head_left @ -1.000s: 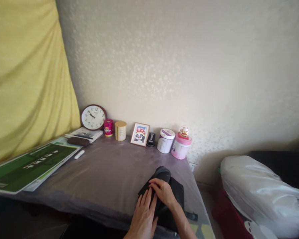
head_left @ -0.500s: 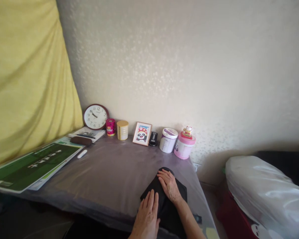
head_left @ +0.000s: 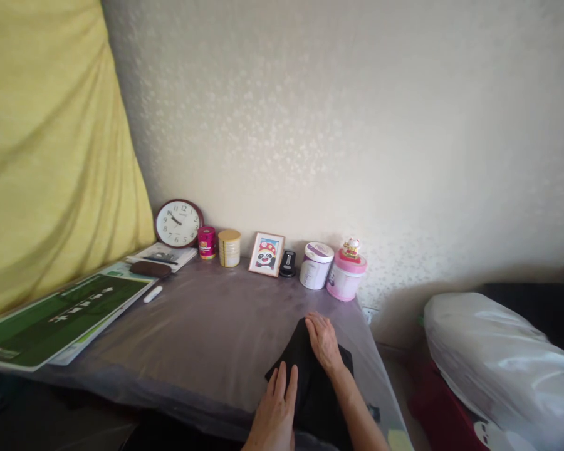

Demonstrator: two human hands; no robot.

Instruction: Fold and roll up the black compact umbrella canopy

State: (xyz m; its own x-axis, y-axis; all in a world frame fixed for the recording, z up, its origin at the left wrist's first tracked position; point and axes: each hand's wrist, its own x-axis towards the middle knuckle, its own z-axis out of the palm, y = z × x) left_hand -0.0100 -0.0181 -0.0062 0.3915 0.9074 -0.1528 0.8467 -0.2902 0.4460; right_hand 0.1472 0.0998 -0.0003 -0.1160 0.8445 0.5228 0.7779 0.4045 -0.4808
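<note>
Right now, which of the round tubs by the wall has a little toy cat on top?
The pink tub, last on the right. A small cat figure sits on its lid; the red, gold and purple-lidded tubs carry nothing.

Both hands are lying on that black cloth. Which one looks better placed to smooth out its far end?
Probably the right hand: it lies flat at the far end of the black cloth. The left hand rests on the near left edge, good for pinning it down.

Right hand (head_left: 326, 341) slid from near edge of cloth (head_left: 310, 382) to its far tip, pressing flat. Raised fold of cloth now smoothed down. Left hand (head_left: 276, 410) drawn back slightly, fingers flat on cloth.
</note>
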